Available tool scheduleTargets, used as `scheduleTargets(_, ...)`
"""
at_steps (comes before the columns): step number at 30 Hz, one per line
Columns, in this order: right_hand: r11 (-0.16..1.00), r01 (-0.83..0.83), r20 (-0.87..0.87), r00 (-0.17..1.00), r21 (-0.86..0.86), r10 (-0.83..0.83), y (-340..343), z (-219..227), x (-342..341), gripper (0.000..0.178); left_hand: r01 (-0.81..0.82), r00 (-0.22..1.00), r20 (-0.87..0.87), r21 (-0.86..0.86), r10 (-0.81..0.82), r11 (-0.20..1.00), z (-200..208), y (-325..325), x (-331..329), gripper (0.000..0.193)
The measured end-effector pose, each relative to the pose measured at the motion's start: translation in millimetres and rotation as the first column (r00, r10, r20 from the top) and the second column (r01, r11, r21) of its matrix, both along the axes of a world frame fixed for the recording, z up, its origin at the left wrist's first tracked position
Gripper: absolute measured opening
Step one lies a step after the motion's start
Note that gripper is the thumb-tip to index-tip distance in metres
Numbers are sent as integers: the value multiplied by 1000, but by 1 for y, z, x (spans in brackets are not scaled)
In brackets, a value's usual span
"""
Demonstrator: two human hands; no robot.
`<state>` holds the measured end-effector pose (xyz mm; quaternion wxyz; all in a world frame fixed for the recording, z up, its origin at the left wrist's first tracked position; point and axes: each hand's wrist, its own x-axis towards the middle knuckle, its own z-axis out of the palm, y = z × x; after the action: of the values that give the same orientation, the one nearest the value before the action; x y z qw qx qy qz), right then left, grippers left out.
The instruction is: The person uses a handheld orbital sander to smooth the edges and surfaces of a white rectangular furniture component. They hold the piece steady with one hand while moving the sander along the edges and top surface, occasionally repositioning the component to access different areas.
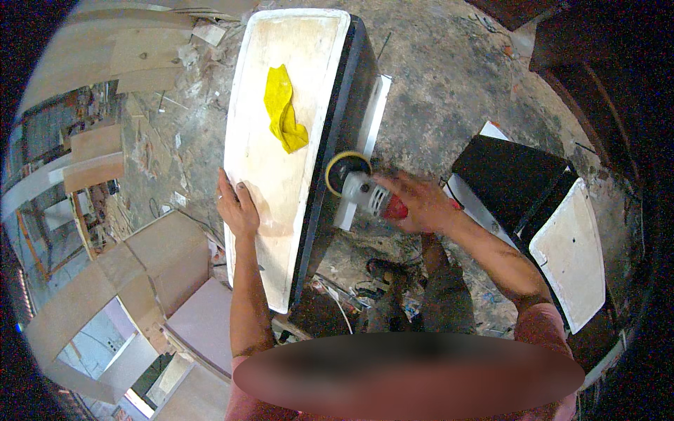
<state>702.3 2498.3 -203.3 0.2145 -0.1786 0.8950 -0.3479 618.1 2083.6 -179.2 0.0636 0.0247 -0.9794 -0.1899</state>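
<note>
A long box-like piece with a pale wooden top panel point(288, 42), rounded white rim and dark sides stands in front of me. On its left edge lies my left hand point(239, 212), fingers stretched and apart, holding nothing. My right hand point(421, 202) is wrapped round the red and grey body of an angle grinder point(366, 194). Its round black pad point(347, 170) with a yellow rim is tilted beside the dark right side of the piece; whether it touches, I cannot tell. A crumpled yellow cloth point(282, 105) rests on the panel.
To the right stands a similar dark piece point(509, 179) with a pale panel point(576, 252). Brown board boxes and frames point(168, 259) fill the lower left. Scraps and cords litter the stained concrete floor point(435, 84), some near my legs.
</note>
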Motion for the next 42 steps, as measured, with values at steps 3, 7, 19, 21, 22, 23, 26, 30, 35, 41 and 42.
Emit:
scheduleTargets(3,996,-58,-84,995,-68,52,-10,2,14,104,44,997,-57,-64,-47,997,0,1,0,60)
scheduleTargets(7,992,-35,-41,999,-121,30,-22,-3,18,103,-2,1000,1,-73,2,997,0,0,1,60)
scheduleTargets(19,993,114,51,992,-35,-112,8,-3,-26,93,11,1000,-6,-98,-11,995,-1,-1,2,58)
scheduleTargets(21,980,172,13,985,-96,-172,14,-5,-34,92,17,1000,1,-76,-17,997,-1,-1,2,58)
scheduleTargets(22,963,210,-41,975,-171,-220,16,-6,-38,93,11,1000,3,-78,-11,997,-1,-1,2,58)
scheduleTargets(23,941,244,-80,960,-236,-269,17,-7,-40,93,4,1000,6,-80,-4,997,-1,-1,2,58)
scheduleTargets(26,890,376,-12,920,-258,-392,20,-11,-44,91,23,999,-25,-70,-24,997,-2,-1,1,57)
scheduleTargets(30,914,344,-22,934,-214,-357,18,-14,-41,91,27,999,-35,-76,-30,997,-3,-2,0,57)
scheduleTargets(35,976,196,7,981,-92,-196,5,-11,-28,92,16,1000,-16,-75,-17,997,-2,-3,0,58)
scheduleTargets(41,971,180,73,983,-155,-171,4,-3,-25,93,4,1000,-3,-28,-4,1000,-3,-3,0,58)
scheduleTargets(42,968,197,89,979,-154,-185,5,-4,-28,93,-9,1000,12,35,8,999,-3,-3,0,58)
